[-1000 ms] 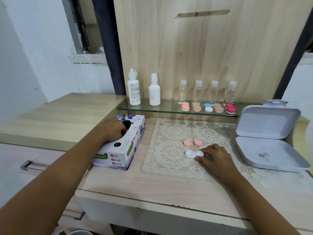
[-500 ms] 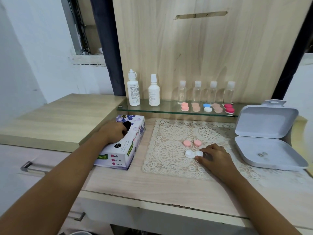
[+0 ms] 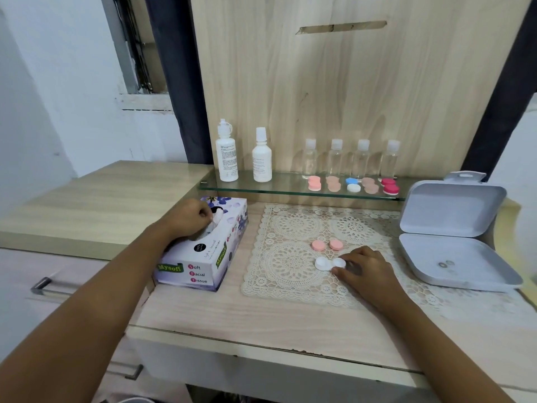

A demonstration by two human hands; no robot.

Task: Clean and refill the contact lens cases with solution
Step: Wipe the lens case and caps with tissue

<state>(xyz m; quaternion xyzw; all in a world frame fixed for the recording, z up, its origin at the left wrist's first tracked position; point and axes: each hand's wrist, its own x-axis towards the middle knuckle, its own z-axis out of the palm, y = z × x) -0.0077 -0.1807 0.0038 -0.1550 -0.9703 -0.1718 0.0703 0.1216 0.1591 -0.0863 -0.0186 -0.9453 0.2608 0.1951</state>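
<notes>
Left hand pinching a tissue at the box, right hand holding the white lens case on the mat

The left hand (image 3: 190, 218) reaches in from the lower left to centre-left of the frame, knuckles up, fingers curled over the slot of the tissue box (image 3: 203, 266) and pinching a white tissue (image 3: 216, 223). The right hand (image 3: 366, 271) comes from the lower right and lies low on the lace mat (image 3: 287, 274), thumb and fingers curled round the right cup of the white lens case (image 3: 325, 263), right of centre. Two pink caps (image 3: 318, 245) lie just above the case, apart from it. Half a second ago the left fingers were at the slot with no tissue showing; now a tuft stands out of it, while the right hand and case have stayed put
</notes>
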